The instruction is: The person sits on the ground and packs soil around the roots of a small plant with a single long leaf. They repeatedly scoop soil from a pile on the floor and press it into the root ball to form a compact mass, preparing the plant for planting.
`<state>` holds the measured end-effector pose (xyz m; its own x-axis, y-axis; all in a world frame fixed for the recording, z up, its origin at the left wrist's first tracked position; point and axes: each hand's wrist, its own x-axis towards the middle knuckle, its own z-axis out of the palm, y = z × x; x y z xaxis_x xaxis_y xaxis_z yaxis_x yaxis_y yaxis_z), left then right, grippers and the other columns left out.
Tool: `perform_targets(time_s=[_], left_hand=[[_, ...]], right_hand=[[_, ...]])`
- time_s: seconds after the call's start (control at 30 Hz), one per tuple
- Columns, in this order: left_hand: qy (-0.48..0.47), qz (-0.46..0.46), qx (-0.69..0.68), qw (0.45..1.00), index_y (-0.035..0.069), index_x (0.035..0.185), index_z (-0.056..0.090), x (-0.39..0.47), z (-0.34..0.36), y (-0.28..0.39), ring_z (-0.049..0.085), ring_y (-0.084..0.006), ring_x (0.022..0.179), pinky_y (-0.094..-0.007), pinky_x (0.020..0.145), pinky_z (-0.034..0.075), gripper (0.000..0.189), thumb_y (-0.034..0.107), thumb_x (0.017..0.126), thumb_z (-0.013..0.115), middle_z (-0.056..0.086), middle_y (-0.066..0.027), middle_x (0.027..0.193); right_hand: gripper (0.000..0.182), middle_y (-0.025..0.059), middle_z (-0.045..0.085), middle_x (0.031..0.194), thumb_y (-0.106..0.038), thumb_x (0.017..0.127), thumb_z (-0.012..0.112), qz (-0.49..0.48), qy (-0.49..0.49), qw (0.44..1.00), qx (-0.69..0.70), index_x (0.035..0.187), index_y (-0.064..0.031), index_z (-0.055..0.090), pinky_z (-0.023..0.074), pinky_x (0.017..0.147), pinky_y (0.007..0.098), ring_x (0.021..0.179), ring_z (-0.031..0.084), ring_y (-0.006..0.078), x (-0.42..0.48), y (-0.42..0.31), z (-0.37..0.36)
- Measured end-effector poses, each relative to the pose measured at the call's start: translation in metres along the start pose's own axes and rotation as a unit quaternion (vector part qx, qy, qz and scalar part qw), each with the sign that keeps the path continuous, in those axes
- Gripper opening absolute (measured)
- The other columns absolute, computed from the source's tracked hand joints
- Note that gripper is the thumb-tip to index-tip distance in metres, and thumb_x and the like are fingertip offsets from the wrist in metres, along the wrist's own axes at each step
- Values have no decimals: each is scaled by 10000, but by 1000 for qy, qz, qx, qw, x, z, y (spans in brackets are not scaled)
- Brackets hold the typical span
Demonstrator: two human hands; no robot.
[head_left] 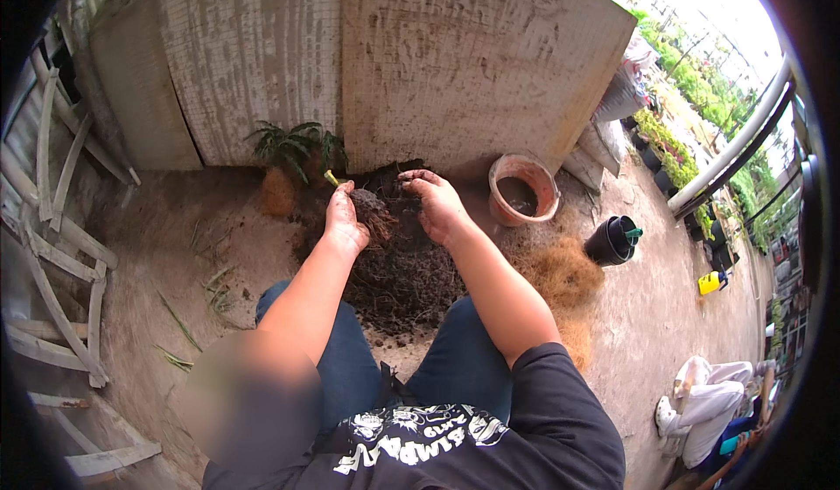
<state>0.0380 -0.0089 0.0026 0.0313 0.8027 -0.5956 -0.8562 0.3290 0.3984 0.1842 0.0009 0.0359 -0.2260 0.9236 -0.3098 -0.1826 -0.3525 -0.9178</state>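
Observation:
My left hand [344, 219] is closed around a plant's root ball [373, 211], dark with soil and trailing brown roots. A short cut yellow-green stem [331, 177] sticks up beyond my thumb. To its right, my right hand [434, 204] is raised with fingers bent and soiled, apart from the root ball; whether a bit of soil sits at its fingertips is unclear. Both hands are over a heap of dark potting soil [407, 280] on the ground between my knees. Behind my left hand stand green fern-like leaves [292, 145] above a brown fibre-wrapped ball [278, 191].
A terracotta-coloured bucket [523, 189] holds murky liquid. Coconut fibre [558, 273] lies beside stacked black pots [611, 240]. Boards [485, 63] rise in front, and a wooden frame [65, 260] lines the left. A yellow spray bottle [710, 283] and a seated person [712, 398] are at right.

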Motion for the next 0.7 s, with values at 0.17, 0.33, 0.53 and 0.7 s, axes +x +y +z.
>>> perform_targets(time_s=[0.17,0.33,0.53,0.7], left_hand=[[-25,-2,7,1000,75,984,488,8,-5,-7,554,-295,851,-482,758,437,350,360,789,430,566,-117,954],[11,-20,8,1000,92,928,505,-15,8,-6,548,-282,854,-464,800,426,293,328,796,393,569,-123,914],[-27,-41,-51,998,63,897,495,1,-11,6,544,-290,820,-445,772,445,309,335,811,377,561,-126,874],[-47,-42,-74,995,67,875,491,0,-12,10,544,-279,802,-441,758,449,319,356,816,368,557,-121,848]], right_hand=[[181,33,549,885,-49,775,513,-200,-10,959,-199,950,-25,546,419,614,230,723,487,77,-6,3,14],[280,168,484,963,-18,680,524,-417,-87,806,-410,961,-9,534,384,849,382,958,449,339,-12,22,22],[307,149,481,1014,-78,693,559,-473,-99,738,-471,996,-31,537,350,887,410,1020,409,317,-13,25,29],[247,149,519,1000,-16,737,513,-512,-86,753,-404,980,-19,554,363,883,383,994,457,309,-8,34,34]])
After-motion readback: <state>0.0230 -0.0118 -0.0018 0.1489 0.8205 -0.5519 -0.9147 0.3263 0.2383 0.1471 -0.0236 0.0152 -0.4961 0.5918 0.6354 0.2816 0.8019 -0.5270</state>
